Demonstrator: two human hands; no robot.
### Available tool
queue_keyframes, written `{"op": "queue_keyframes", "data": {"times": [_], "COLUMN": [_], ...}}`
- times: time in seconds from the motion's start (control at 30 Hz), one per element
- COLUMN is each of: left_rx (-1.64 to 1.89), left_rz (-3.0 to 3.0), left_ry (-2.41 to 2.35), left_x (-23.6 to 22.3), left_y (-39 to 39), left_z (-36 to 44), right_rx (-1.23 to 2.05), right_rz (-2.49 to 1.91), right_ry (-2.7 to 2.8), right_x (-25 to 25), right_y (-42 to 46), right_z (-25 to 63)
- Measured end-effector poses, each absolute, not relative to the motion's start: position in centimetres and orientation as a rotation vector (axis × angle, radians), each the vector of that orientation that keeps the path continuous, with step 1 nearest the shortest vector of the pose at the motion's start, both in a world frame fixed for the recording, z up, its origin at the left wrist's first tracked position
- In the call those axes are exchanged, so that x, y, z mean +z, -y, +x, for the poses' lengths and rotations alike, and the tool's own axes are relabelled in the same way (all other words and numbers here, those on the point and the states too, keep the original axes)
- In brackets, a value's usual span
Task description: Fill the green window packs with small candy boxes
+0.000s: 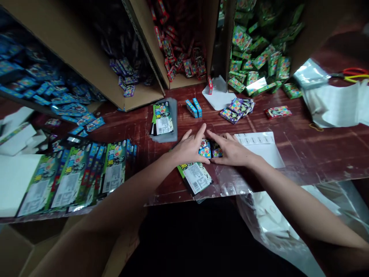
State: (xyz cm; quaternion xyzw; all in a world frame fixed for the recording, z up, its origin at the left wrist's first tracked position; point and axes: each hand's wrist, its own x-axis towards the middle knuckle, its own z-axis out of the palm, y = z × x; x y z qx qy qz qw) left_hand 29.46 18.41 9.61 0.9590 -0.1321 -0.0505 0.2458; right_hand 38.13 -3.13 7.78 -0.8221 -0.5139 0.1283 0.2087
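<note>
My left hand (190,149) is closed around a small blue printed box (205,149) on the table, thumb at its near edge and fingers over the far side. Facing it, my right hand (230,151) grips a small dark purple box (217,150), partly covered by the fingers. The two boxes stand side by side between my hands. Under my left wrist lies a green and black printed card (197,177) with a white label. A sheet of round stickers (258,139) sits just right of my right hand.
Open cartons hold blue boxes (34,84), purple boxes (127,71), red boxes (186,65) and green boxes (259,57). Two blue boxes (194,108), purple packs (238,109), a red pack (278,112) and stacked cards (163,119) lie ahead. Filled packs (73,175) overlap at left; scissors (353,73) lie far right.
</note>
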Motion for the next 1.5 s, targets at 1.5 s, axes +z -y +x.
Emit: {"op": "queue_keyframes", "data": {"times": [1.5], "left_rx": [-0.226], "left_rz": [2.565], "left_ry": [0.084], "left_x": [9.1], "left_y": [-22.0], "left_z": [24.3], "right_rx": [0.435], "right_rz": [-2.112], "right_ry": [1.473], "right_x": [7.7], "right_y": [2.2], "right_z": [38.8]}}
